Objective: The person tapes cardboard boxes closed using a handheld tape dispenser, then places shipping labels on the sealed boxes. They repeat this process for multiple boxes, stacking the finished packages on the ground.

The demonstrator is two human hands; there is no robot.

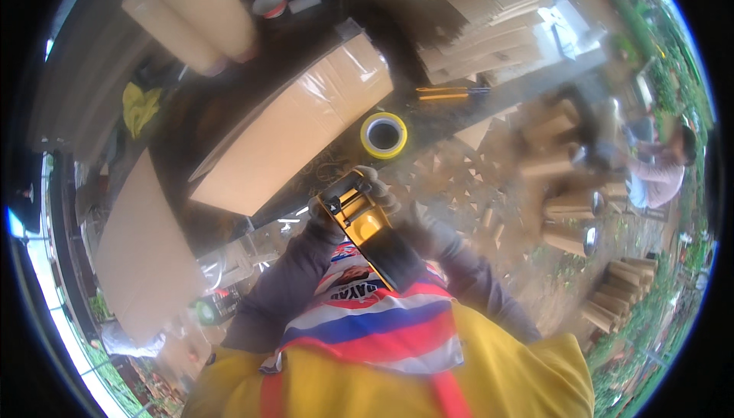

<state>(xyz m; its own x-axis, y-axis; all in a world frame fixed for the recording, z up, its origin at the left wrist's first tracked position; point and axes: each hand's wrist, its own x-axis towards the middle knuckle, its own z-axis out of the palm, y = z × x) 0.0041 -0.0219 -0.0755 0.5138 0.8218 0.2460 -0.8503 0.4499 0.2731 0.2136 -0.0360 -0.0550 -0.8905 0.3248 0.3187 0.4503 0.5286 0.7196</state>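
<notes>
My left hand (380, 193), in a grey glove, is wrapped round a yellow and black hand tool (364, 223). The tool has a boxy yellow body, and a dark, blurred part of it reaches down toward my chest. Close by on its right side is my right hand (426, 232), gloved and smeared by motion, so its fingers cannot be made out. Just beyond the hands lies a wide roll of tape (404, 134) with a yellow rim. A long cardboard box (294, 124), with clear tape across its far end, lies on the dark table left of the roll.
Flat cardboard (145, 254) leans at the left, beside a yellow cloth (141, 107). Farther back are cardboard rolls (191, 13), a red-and-white bowl (270, 3) and stacked sheets (489, 36). A yellow-handled tool (443, 93) lies near the table edge. Another person (661, 162) sits among cardboard pieces.
</notes>
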